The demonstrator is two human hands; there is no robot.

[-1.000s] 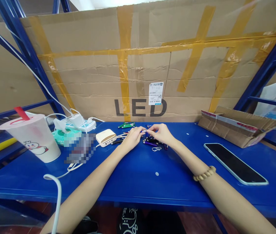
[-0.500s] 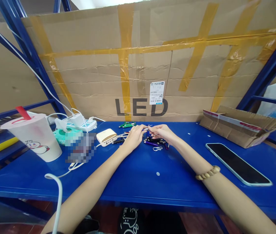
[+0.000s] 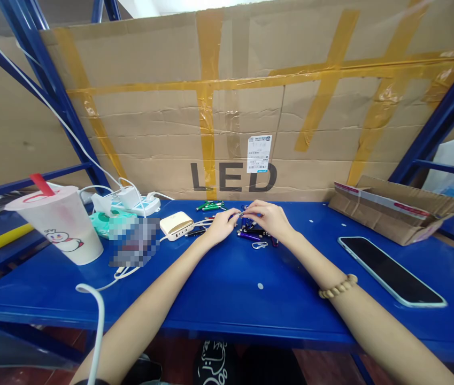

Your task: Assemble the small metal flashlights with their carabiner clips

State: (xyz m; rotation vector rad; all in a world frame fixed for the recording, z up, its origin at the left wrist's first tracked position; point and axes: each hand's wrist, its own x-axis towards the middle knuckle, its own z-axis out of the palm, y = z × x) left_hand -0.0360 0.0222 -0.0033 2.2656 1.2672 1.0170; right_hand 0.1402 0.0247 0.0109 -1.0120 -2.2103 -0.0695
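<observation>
My left hand (image 3: 222, 224) is closed in a pinch near the middle of the blue table, on a small silvery piece too small to name. Fingertip to fingertip with it, my right hand (image 3: 270, 218) also pinches at this spot; what it grips is mostly hidden. Beneath my right hand lies a pile of small purple and black metal tubes (image 3: 249, 235), which look like mini flashlights. A silver carabiner clip (image 3: 259, 245) rests at the pile's front. Green metal tubes (image 3: 212, 205) lie behind my left hand, and a black one (image 3: 195, 232) is left of it.
On the left stand a cream power bank (image 3: 176, 225), a white cup (image 3: 60, 227) with a red straw, a teal tissue pack (image 3: 110, 223) and a white power strip (image 3: 146, 206). A phone (image 3: 391, 270) and a cardboard tray (image 3: 383, 211) are on the right. A large cardboard sheet (image 3: 150, 133) closes the back.
My right hand has turned, its fingers now reaching over from above toward the left fingertips. My left hand has shifted only slightly. The view has moved a little.
</observation>
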